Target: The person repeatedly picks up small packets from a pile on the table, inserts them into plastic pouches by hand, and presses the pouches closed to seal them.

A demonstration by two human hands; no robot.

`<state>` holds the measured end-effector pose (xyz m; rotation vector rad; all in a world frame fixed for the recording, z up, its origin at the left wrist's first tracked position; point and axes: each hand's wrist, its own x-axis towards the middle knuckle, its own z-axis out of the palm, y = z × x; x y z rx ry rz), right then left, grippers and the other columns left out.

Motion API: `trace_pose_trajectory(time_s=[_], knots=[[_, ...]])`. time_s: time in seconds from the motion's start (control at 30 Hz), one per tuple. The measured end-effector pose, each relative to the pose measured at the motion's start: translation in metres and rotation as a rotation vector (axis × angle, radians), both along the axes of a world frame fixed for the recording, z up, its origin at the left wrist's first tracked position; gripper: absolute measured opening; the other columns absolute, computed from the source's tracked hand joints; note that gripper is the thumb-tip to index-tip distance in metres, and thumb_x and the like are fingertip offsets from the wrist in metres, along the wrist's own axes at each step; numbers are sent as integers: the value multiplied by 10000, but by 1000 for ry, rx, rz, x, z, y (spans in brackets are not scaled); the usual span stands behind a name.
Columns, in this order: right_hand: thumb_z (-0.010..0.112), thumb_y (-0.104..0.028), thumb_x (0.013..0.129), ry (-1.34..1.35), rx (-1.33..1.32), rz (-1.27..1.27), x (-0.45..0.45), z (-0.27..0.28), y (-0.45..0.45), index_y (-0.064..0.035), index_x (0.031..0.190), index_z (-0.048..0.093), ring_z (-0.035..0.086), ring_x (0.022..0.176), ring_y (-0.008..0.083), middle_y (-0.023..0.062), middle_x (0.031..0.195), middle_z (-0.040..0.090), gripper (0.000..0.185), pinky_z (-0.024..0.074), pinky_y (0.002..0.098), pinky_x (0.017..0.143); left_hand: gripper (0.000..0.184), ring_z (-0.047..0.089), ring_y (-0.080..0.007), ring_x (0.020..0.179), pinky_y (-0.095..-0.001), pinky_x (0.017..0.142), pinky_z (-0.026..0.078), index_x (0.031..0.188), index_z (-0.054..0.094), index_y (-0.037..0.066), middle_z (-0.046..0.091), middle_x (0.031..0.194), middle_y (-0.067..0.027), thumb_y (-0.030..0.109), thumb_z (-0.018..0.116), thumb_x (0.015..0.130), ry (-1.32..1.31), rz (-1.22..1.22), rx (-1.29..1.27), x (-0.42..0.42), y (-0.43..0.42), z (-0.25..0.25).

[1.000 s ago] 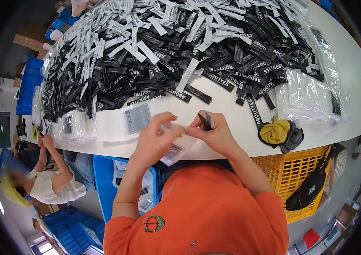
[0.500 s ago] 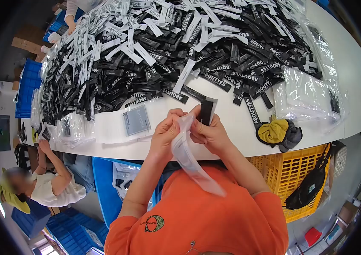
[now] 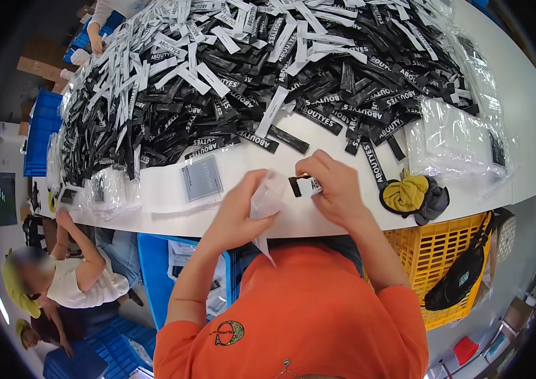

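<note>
My left hand (image 3: 241, 208) is closed around a translucent white plastic bag (image 3: 269, 194), whose mouth gapes toward the right and whose lower end hangs toward my shirt. Just right of it, my right hand (image 3: 337, 191) pinches narrow black and white packets (image 3: 306, 186) with part of their lettering showing. A gap separates the packets from the bag. Ahead of both hands lies a large pile of slim black packets (image 3: 325, 119) and white packets (image 3: 271, 112), many printed ABOUTYES. A flat white bag with a grey printed panel (image 3: 203, 177) lies left of my left hand.
Clear-wrapped stacks of white bags (image 3: 460, 136) sit at the table's right. Beside them are yellow and grey scrunchies (image 3: 405, 194). A yellow crate (image 3: 416, 252) and a blue bin (image 3: 154, 265) stand below the edge. Another person (image 3: 85, 271) works at left.
My hands have moved apart, from together at the bag to either side of a gap. The bag's mouth has spread in my left hand. The packets are turned lower in my right hand.
</note>
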<state>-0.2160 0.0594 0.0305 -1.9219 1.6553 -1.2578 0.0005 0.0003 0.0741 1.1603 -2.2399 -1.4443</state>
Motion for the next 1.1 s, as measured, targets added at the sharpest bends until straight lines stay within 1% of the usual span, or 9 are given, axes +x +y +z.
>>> trace_pose_trajectory(time_s=[0.1,0.2,0.3,0.4,0.53,0.7,0.9,1.0,1.1], knots=[[736,-113,746,308,106,47,-14,6,2,-146,946,622,643,717,256,31,774,567,232,470,381,578,777,606,-388,978,-420,837,502,1340,524,63,595,1076,-168,64,817,620,-144,-81,-458,8,-3,8],[735,-114,764,613,113,38,-11,7,2,-162,1031,645,651,742,254,36,821,569,286,475,381,603,818,586,-357,912,-417,796,463,1352,514,67,565,1019,-134,86,845,605,-222,-220,-638,7,-5,11],[663,-36,830,599,26,11,7,23,1,-115,1111,611,663,775,281,90,876,542,297,509,385,649,834,557,-335,886,-412,780,431,1345,530,65,541,994,-117,110,870,585,-224,-235,-707,-3,-2,3],[669,31,761,43,164,239,8,31,4,-96,1250,606,659,820,268,110,998,583,509,514,363,752,878,549,-329,922,-417,809,424,1384,519,56,540,1008,-118,127,878,586,-246,-211,-661,-3,-2,-10],[636,14,836,-572,266,380,-18,28,7,-35,1236,567,631,880,272,111,1074,564,409,540,372,808,936,542,-324,910,-414,804,419,1444,486,46,533,1000,-114,151,880,601,-183,-111,-645,-1,-1,-5],[728,-58,873,-388,196,240,22,7,22,12,1172,587,635,872,199,107,1007,630,337,520,329,735,1005,544,-319,905,-410,806,432,1494,442,51,528,1008,-129,212,901,614,-165,-56,-755,-21,6,-11],[810,-1,808,-575,193,123,-2,-2,13,-27,1140,714,659,797,159,81,992,679,346,526,278,732,341,644,-145,740,-273,655,497,1217,668,0,631,914,-73,122,768,914,382,247,181,-6,-8,-20],[811,2,810,-551,201,173,-7,6,13,-39,1069,752,664,808,142,64,988,680,268,527,267,746,85,649,-112,745,-241,663,486,1012,717,-20,641,825,-42,45,694,964,348,235,-18,-4,-2,-21],[827,-25,798,-686,211,132,-14,5,11,-41,987,775,668,864,151,73,975,676,197,530,292,745,79,638,-108,720,-242,643,480,994,720,-16,637,815,-41,45,711,945,258,214,-130,-4,2,-17]])
